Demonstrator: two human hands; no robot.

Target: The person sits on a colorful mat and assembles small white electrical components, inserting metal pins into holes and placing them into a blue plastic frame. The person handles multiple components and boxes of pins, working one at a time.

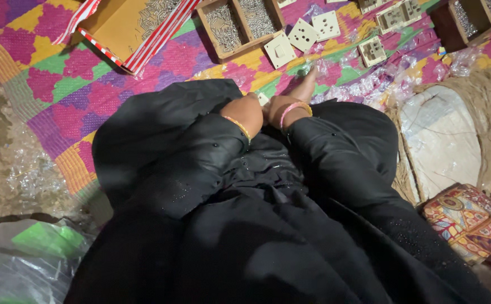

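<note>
I sit on a bright woven mat (59,84) in a black garment that fills most of the view. My left hand (246,112) and my right hand (282,108) meet in my lap, each wrist wearing a thin bangle. Only the wrists and backs of the hands show; the fingers are hidden. A small white piece (263,99) peeks out between the two hands, and which hand grips it is not visible. A bare foot (305,85) pokes out just beyond them.
Several white socket plates (303,35) lie on the mat ahead, beside a wooden tray of screws (240,25) and a cardboard box (122,25). Clear plastic wrappers (369,84) are scattered about. A jute basket (481,112) and a patterned box (470,220) sit on the right.
</note>
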